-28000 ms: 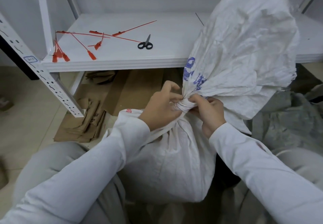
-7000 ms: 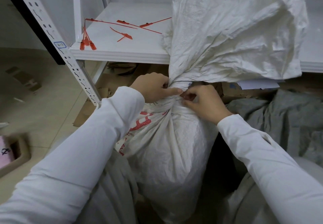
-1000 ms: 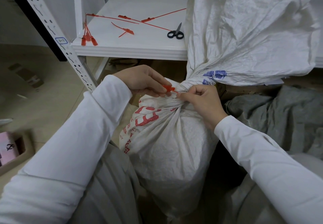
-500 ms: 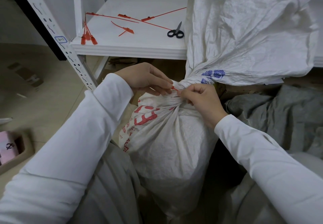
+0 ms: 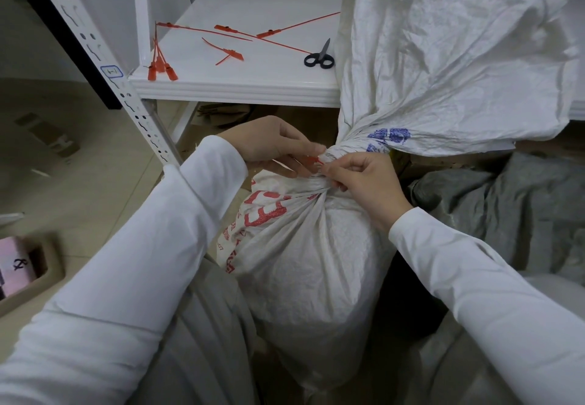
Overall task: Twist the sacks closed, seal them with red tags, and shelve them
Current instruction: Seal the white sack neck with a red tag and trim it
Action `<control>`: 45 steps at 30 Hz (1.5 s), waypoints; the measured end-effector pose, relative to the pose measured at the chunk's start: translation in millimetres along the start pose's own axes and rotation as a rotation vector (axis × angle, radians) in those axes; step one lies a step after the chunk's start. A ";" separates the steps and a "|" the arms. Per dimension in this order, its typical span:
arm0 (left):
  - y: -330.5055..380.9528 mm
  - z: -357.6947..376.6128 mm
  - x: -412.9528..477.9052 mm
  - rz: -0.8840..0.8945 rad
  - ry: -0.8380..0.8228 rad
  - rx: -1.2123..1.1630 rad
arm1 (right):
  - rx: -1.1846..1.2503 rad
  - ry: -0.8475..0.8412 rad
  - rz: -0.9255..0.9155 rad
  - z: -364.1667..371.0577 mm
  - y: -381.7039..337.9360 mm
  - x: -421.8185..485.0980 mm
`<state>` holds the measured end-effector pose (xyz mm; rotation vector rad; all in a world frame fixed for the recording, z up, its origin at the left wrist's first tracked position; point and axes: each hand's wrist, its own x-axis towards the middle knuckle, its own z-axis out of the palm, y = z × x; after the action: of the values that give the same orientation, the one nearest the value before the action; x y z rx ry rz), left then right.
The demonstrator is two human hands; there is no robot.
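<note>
The sack [image 5: 316, 262] is twisted shut, its crinkly woven plastic roped into a tight neck between my hands. My left grip [image 5: 275, 148] pinches the thin red tag [image 5: 311, 161] against that neck, and my right grip [image 5: 364, 180] pinches its other end. The seal looks unfinished and shelving has not begun. Spare tags [image 5: 228, 53] lie on the smooth white shelf [image 5: 253, 88] beyond my left grip.

Premises are presenting as a storeroom or packing area. White shelving [image 5: 141, 9] is standing on a beige floor [image 5: 79, 189], its slotted upright [image 5: 95, 53] bearing a small label [image 5: 111, 71]. Red seal tags [image 5: 233, 54] and black scissors [image 5: 319, 58] are lying loose on the shelf [image 5: 253, 88]. Flattened cardboard [image 5: 221, 113] is lying beneath it. A filled woven sack [image 5: 316, 262] is standing in front.
</note>
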<state>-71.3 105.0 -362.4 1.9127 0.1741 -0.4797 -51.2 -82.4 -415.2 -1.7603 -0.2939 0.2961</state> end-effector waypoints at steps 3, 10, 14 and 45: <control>-0.2 -6.0 0.4 -0.043 -0.043 -0.044 | -0.012 0.004 -0.004 -0.4 0.3 0.5; -2.5 -2.6 1.3 0.027 0.055 0.060 | -0.350 0.136 -0.225 2.8 6.4 0.3; -4.8 1.6 4.0 0.030 0.128 0.160 | -0.639 0.199 -0.481 0.7 6.1 -4.7; -4.7 21.4 7.3 0.074 0.067 0.476 | -0.876 0.051 -0.483 -0.7 -0.4 -14.2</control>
<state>-71.6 86.5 -376.1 2.3927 0.0318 -0.4327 -64.2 -88.0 -414.1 -2.4566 -0.8922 -0.2785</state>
